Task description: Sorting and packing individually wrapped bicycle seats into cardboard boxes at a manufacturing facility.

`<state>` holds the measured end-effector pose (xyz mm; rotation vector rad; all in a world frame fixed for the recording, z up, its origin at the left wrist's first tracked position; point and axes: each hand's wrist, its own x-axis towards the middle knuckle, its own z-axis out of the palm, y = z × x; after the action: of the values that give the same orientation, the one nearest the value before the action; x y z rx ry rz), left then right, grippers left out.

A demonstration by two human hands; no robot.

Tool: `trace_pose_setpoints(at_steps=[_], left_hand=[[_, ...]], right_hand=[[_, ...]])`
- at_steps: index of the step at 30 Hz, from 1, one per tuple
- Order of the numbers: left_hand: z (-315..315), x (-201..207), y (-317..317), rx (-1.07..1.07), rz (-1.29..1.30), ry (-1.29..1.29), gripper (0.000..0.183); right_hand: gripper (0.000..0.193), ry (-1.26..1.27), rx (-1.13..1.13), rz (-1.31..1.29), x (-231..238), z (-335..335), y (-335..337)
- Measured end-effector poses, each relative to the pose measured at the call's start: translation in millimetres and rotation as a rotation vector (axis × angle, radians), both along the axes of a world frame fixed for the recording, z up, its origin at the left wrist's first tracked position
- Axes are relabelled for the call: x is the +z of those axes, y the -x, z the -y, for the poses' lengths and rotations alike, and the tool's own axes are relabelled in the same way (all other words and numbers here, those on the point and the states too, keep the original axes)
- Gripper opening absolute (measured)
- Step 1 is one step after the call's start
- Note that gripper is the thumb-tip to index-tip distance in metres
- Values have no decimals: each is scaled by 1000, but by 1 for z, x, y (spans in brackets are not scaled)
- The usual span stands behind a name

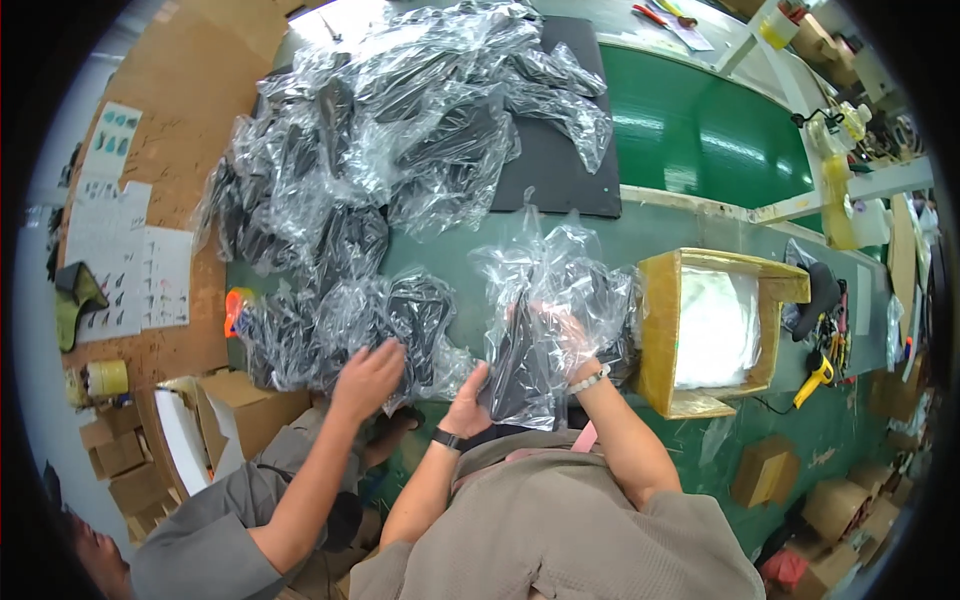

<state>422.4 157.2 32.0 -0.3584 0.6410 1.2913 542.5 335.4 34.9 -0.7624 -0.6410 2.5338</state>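
In front of me a clear plastic bag with a dark, flat item inside lies at the table's near edge. My left hand, a dark band on its wrist, holds the bag's left edge with the thumb up. Its other fingers are partly hidden. My right hand, wearing a beaded bracelet, grips the crumpled film at the bag's upper right; glossy plastic blurs its fingers. To the left, a co-worker's hand rests on more dark items in clear bags.
A big heap of bagged dark items covers the far left, partly on a black board. Right of my hands stands an open, tape-covered carton with white film inside. Beyond it lies a yellow tool. A brown partition stands left.
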Motion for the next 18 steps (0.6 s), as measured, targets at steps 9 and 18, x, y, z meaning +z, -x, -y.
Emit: trace_pose_setpoints(at_steps=[9, 18], left_hand=[[-53, -18, 16, -96, 272, -126, 40], [-37, -47, 15, 123, -335, 135, 44]], right_hand=[[46, 367, -79, 39, -69, -33, -23], [21, 417, -258, 109, -221, -32, -42]])
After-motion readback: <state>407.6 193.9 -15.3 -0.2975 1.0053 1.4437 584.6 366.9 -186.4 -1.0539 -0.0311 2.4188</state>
